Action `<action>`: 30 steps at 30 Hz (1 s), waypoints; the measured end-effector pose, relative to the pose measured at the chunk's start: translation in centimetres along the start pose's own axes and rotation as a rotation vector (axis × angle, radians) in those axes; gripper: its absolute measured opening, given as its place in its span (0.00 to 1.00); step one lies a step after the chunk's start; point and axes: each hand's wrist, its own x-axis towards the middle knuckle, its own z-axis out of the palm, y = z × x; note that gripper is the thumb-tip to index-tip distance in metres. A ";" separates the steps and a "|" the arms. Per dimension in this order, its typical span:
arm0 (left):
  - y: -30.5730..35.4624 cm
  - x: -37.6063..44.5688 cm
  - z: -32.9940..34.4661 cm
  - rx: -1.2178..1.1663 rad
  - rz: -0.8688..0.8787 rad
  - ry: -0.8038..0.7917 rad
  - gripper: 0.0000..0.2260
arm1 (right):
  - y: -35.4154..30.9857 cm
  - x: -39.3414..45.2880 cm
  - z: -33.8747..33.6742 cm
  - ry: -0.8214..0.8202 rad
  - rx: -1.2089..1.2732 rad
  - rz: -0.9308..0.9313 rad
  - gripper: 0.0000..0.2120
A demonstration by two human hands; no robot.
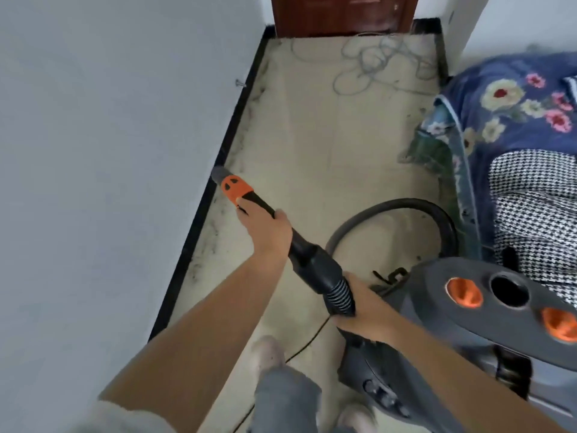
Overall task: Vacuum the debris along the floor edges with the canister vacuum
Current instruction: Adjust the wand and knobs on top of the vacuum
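along the left baseboard [199, 210], dark debris [215, 226] lines the floor; left hand [270, 234] wraps the nozzle [235, 189] to aim it, right hand [363, 310] grips the hose [340, 292], canister vacuum [499, 310] near right.

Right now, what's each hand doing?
Left hand: grips the black vacuum wand with orange nozzle collar.
Right hand: grips the ribbed black hose cuff.

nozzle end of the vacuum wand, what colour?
Orange collar with a grey tip, on a black wand. The head view, the only one, shows it by the black skirting.
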 end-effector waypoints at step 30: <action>-11.7 34.7 -17.8 -0.641 -0.640 -0.037 0.37 | -20.1 33.9 9.2 -0.368 -0.556 0.054 0.18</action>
